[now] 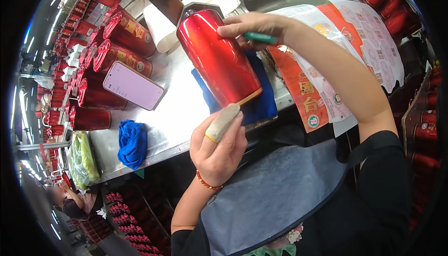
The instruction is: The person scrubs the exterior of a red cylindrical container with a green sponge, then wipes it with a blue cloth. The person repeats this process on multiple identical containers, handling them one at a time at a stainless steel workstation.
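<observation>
A shiny red cylinder can (215, 56) lies tilted on a dark blue cloth (261, 102) at the edge of a metal table (172, 111). My left hand (217, 144) sits at the can's near end; its thumb wears a pale fabric cover and presses the gold rim. My right hand (254, 27) rests on the can's upper side and grips a small green tool (260, 37).
A pink phone (133, 85) leans on rows of labelled red cans (123, 46) at left. A crumpled blue rag (132, 143) lies near the table edge. Red and white label sheets (336, 46) spread at right. More red cans line the far right. A person sits at lower left.
</observation>
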Available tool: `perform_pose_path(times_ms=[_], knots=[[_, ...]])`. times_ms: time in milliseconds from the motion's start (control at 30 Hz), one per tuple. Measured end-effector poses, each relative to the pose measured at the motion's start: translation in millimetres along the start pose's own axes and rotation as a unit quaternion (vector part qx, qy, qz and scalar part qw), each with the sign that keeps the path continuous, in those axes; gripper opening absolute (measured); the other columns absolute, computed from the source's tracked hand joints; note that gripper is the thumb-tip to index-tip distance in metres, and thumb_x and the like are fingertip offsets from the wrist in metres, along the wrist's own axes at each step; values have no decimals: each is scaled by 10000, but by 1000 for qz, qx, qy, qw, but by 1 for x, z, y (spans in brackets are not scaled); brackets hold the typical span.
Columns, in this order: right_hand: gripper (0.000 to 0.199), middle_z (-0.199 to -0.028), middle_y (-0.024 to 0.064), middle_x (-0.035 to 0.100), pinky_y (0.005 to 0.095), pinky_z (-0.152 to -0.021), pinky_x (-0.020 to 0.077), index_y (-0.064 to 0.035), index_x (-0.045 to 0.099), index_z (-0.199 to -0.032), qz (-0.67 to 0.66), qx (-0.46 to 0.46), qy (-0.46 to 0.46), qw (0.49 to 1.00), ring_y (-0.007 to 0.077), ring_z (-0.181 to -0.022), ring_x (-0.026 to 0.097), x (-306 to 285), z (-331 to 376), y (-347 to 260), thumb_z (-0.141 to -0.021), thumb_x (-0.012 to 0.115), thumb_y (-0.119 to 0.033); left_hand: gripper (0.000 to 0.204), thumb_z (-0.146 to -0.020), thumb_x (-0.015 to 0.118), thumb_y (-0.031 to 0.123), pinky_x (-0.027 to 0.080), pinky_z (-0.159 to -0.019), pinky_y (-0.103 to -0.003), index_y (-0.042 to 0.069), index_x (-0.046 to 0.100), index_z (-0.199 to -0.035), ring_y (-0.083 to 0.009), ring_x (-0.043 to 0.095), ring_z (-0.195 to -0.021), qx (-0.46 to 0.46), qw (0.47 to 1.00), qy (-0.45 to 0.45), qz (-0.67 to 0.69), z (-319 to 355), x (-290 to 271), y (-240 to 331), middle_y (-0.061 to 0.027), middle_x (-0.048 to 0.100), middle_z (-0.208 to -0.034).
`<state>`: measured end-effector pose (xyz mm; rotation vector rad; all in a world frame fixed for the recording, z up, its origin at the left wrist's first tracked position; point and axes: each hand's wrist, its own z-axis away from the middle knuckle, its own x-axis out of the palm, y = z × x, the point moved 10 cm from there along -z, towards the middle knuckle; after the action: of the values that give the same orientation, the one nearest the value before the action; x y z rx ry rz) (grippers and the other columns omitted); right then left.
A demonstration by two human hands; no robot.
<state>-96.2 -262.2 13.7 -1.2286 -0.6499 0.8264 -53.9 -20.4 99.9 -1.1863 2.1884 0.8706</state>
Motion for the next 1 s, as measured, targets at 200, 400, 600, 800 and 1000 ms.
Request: perform_pose_path(times_ms=[200,400,600,800,1000], knots=[[1011,-1019,232,725,339,-759,582,124,708,-1101,213,-29,98,972,279,-802,731,7,6,-39,-662,794,-783,357,-738,780,-14,542,-875,-345,30,780,-1092,-266,687,-1032,8,1000,-12,-15,-4,-1,2,-103,739,-1133],[991,-956,155,717,291,-664,544,80,715,-1081,146,-36,68,986,197,-784,712,-5,0,-23,-642,800,-804,289,-807,752,-10,553,-930,-388,21,781,-1092,-324,693,-1036,-17,1000,-21,-2,-3,-1,2,-141,748,-1114],[1068,-1129,268,695,349,-847,586,146,570,-1285,187,-31,63,980,296,-1000,728,13,8,-37,-719,794,-731,338,-743,785,5,526,-852,-344,38,786,-1079,-260,677,-1017,30,999,-13,-23,-10,0,9,-101,741,-1119],[1093,-1192,254,680,350,-893,563,94,508,-1426,212,-30,105,971,280,-1104,690,2,31,-44,-776,737,-755,338,-770,778,53,468,-950,-382,51,770,-1108,-283,621,-1071,-42,998,36,4,-10,-5,-12,-105,740,-1128],[875,-973,14,579,211,-638,440,88,397,-1505,45,12,53,998,55,-769,563,29,98,15,-876,831,-338,683,-959,664,103,339,-1170,-438,-23,345,-1550,-313,426,-1408,-296,908,16,295,7,31,-68,-197,406,-1541]])
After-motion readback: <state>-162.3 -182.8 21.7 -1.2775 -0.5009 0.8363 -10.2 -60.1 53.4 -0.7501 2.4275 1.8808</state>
